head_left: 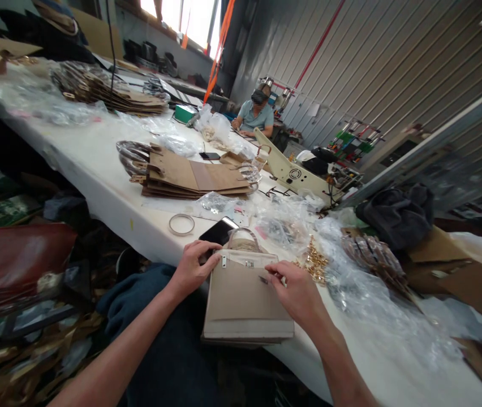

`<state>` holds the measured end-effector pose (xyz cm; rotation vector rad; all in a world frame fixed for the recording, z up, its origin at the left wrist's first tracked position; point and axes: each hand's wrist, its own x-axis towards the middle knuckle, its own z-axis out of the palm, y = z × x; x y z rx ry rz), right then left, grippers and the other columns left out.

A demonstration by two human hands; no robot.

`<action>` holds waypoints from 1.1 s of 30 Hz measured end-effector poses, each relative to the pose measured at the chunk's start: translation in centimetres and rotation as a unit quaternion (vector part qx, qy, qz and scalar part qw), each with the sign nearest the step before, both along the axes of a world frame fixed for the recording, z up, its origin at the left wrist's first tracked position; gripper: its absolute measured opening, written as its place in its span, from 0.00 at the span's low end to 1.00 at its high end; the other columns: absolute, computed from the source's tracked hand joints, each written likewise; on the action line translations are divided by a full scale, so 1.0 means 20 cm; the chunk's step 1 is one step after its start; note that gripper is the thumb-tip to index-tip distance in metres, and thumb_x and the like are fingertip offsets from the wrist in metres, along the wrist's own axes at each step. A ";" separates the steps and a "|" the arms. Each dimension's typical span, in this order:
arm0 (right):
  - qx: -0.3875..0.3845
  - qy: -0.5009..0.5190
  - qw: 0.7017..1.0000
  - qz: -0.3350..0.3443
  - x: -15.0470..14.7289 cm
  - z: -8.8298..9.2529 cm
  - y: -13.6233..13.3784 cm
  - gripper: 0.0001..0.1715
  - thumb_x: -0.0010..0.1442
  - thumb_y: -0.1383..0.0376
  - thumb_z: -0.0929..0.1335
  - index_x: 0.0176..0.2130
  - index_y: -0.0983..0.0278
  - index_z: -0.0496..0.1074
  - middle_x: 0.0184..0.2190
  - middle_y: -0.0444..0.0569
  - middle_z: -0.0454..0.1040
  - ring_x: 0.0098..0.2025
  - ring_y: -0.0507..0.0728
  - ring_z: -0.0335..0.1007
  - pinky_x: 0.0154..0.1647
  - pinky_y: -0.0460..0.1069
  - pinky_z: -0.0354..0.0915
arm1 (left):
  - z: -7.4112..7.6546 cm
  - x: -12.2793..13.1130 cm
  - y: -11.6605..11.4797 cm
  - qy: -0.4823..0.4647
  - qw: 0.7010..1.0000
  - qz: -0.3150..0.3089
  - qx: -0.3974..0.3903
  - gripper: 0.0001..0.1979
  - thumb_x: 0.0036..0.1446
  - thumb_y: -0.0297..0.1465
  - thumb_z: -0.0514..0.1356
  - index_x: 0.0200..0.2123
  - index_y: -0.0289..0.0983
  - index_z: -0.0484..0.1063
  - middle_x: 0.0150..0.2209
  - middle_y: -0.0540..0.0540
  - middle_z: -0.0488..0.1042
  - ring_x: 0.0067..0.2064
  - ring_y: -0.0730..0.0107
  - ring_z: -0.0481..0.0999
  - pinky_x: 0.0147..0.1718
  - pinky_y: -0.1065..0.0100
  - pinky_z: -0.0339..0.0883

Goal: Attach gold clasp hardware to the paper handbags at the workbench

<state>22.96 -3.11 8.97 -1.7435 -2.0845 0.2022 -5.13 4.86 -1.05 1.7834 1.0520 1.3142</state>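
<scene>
A beige handbag (245,299) lies flat at the near edge of the white table (97,169), its handle pointing away from me. My left hand (194,265) grips the bag's upper left corner, fingers curled over the flap edge. My right hand (296,291) rests on the flap's right side, its fingertips pinching a small metal piece (263,279) on the flap. A black phone (219,230) lies just behind the bag.
A ring (181,224) lies left of the phone. Stacks of tan bag pieces (190,178) sit mid-table, with gold hardware (315,261) and clear plastic bags (351,282) to the right. A sewing machine (296,175) and a seated person (255,116) are farther back.
</scene>
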 end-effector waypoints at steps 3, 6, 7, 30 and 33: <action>-0.002 -0.029 1.000 -0.002 -0.01 -0.05 -0.04 0.12 0.68 0.71 0.71 0.46 0.58 0.83 0.44 0.49 0.82 0.45 0.61 0.79 0.49 0.55 0.73 | -0.01 0.01 0.00 0.009 1.000 0.007 0.009 0.10 0.70 0.39 0.65 0.49 0.44 0.85 0.47 0.45 0.85 0.50 0.55 0.79 0.58 0.54 0.69; 0.004 -0.071 0.997 0.004 -0.07 -0.09 -0.05 0.15 0.69 0.74 0.69 0.44 0.57 0.83 0.42 0.48 0.81 0.45 0.60 0.78 0.48 0.53 0.71 | -0.01 0.01 -0.01 0.016 1.000 0.014 0.013 0.12 0.71 0.41 0.64 0.49 0.44 0.85 0.47 0.44 0.85 0.50 0.55 0.80 0.58 0.55 0.71; 0.009 -0.091 0.996 0.000 -0.08 -0.10 -0.06 0.15 0.69 0.75 0.69 0.43 0.57 0.82 0.41 0.48 0.80 0.44 0.60 0.77 0.47 0.53 0.70 | 0.00 0.01 -0.01 0.016 1.000 0.015 0.010 0.12 0.71 0.41 0.64 0.49 0.45 0.85 0.48 0.44 0.85 0.50 0.55 0.80 0.58 0.55 0.71; 0.042 0.110 0.980 -0.159 0.20 0.06 -0.03 0.10 0.69 0.67 0.68 0.49 0.59 0.76 0.36 0.46 0.80 0.38 0.59 0.76 0.41 0.52 0.65 | 0.39 0.44 -0.07 0.248 0.963 -0.074 0.072 0.25 0.60 0.27 0.69 0.60 0.38 0.76 0.66 0.37 0.74 0.70 0.44 0.69 0.70 0.43 0.62; 0.048 0.164 0.980 -0.104 0.29 0.06 0.01 0.13 0.69 0.66 0.67 0.52 0.59 0.76 0.35 0.44 0.79 0.36 0.58 0.76 0.41 0.52 0.67 | 0.39 0.53 -0.09 0.314 0.943 -0.105 0.049 0.29 0.61 0.28 0.67 0.64 0.30 0.72 0.70 0.31 0.70 0.73 0.43 0.64 0.74 0.47 0.58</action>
